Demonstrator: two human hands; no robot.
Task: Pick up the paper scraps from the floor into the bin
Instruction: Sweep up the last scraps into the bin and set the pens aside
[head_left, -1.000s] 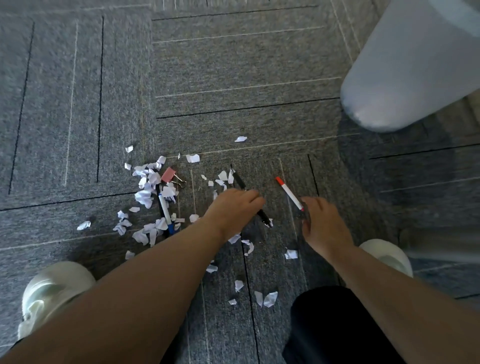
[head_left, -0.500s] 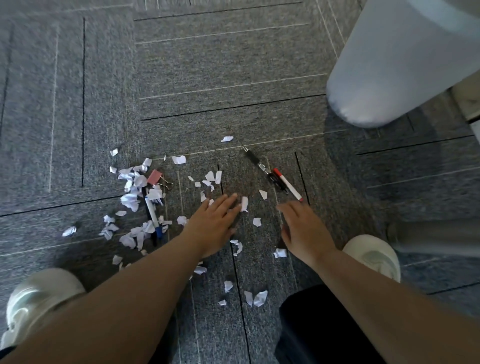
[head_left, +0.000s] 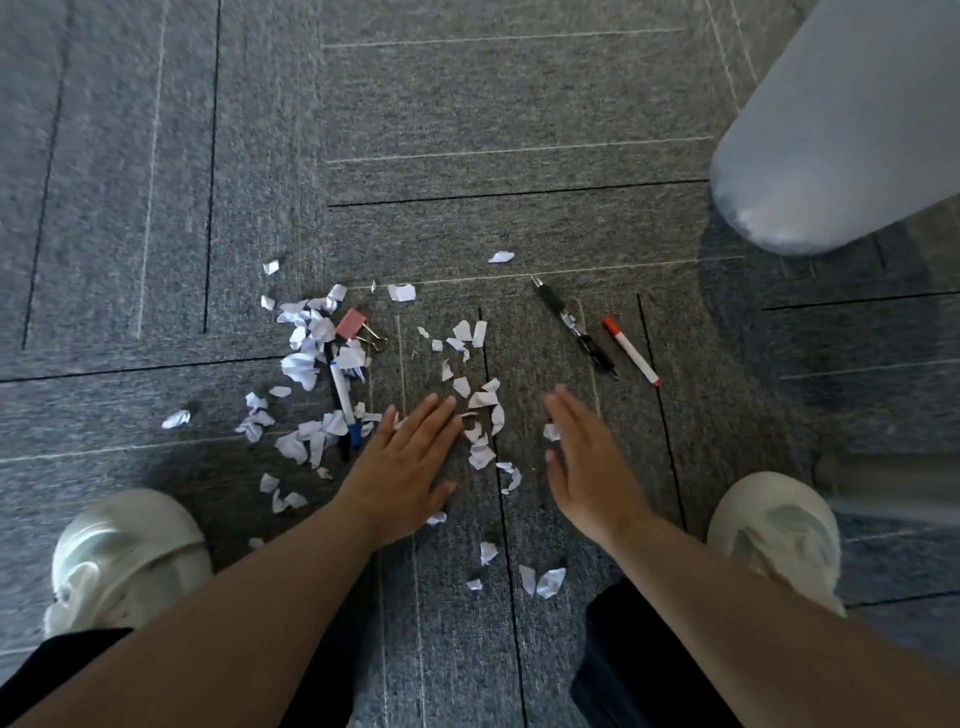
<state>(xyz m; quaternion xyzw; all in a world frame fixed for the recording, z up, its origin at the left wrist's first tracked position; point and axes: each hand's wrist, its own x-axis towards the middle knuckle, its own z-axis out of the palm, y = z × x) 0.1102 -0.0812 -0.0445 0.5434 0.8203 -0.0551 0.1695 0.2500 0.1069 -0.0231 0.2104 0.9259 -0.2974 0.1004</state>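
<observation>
White paper scraps (head_left: 304, 364) lie scattered on the grey carpet, thickest at the left, with a smaller cluster (head_left: 480, 439) between my hands and a few (head_left: 543, 581) nearer my knees. My left hand (head_left: 402, 470) lies flat on the carpet with straight fingers, its fingertips beside the middle cluster. My right hand (head_left: 584, 467) stands on its edge, fingers straight, just right of that cluster, with one scrap at its palm side. Neither hand holds anything. The pale blue-grey bin (head_left: 841, 130) stands at the upper right.
A black pen (head_left: 571, 325) and a red-capped marker (head_left: 631, 352) lie side by side right of the scraps. A pink binder clip (head_left: 358, 327) and a blue-tipped marker (head_left: 344, 400) sit among the left pile. My white shoes (head_left: 124, 556) (head_left: 774, 530) flank the scene.
My left hand let go of the black pen, which now lies beside the red marker. Both hands drew back, opened flat and came toward the middle scraps.
</observation>
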